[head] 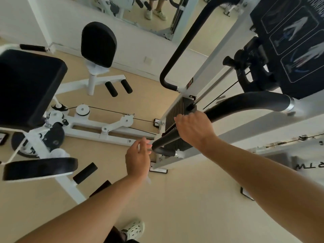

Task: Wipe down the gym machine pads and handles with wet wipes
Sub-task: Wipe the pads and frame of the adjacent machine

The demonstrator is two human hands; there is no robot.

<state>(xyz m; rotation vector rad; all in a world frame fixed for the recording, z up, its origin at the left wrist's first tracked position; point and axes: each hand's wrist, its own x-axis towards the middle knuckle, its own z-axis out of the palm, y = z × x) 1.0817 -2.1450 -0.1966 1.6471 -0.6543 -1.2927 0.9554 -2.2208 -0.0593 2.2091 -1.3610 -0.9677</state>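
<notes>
The handle-wiping step is in hand: the right hand wraps the black handle, while the left hand pinches a wipe beside the handle's lower bend. Next, I judge, the wipe must be pressed round that bend and drawn along the grip.

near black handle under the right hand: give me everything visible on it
The curved black handle is a padded-looking, matte bar on the white machine frame. It runs from a silver collar at upper right down to a bend at lower left. The right hand grips its middle; the left hand, holding a white wipe, is at the bend.
</notes>
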